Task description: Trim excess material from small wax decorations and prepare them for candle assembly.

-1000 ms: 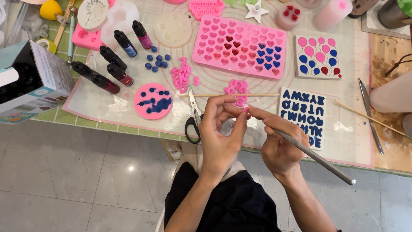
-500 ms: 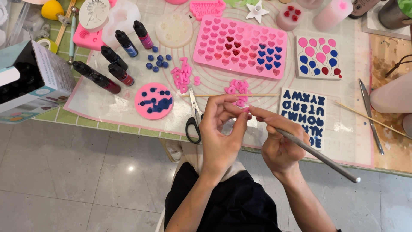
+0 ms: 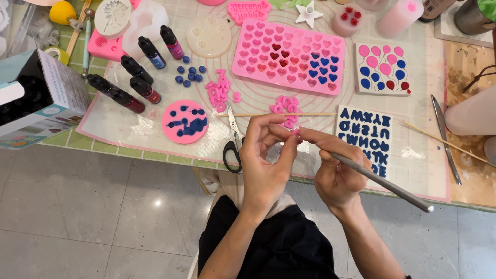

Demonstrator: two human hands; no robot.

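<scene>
My left hand [image 3: 266,155] pinches a small pink moulded piece [image 3: 295,132] between thumb and fingertips, above the table's front edge. My right hand [image 3: 336,168] grips a long grey metal tool [image 3: 385,183]; its tip meets the pink piece and its handle runs down to the right. Both hands touch at the fingertips. Just behind them lies a pile of small pink pieces [image 3: 285,106] and a thin wooden stick [image 3: 279,114]. Black-handled scissors [image 3: 233,142] lie just left of my left hand.
On the translucent mat [image 3: 155,139] lie a pink heart mould [image 3: 289,57], a balloon mould [image 3: 382,70], a blue letter mould [image 3: 364,137], a round pink mould [image 3: 185,121], dark dropper bottles [image 3: 132,85], blue beads [image 3: 190,75] and pink pieces [image 3: 221,93]. An open box [image 3: 36,95] stands left. A metal tool [image 3: 445,137] lies right.
The hands stay nearly in place. The metal tool's far end has dropped slightly and the fingers have shifted a little around the pink piece.
</scene>
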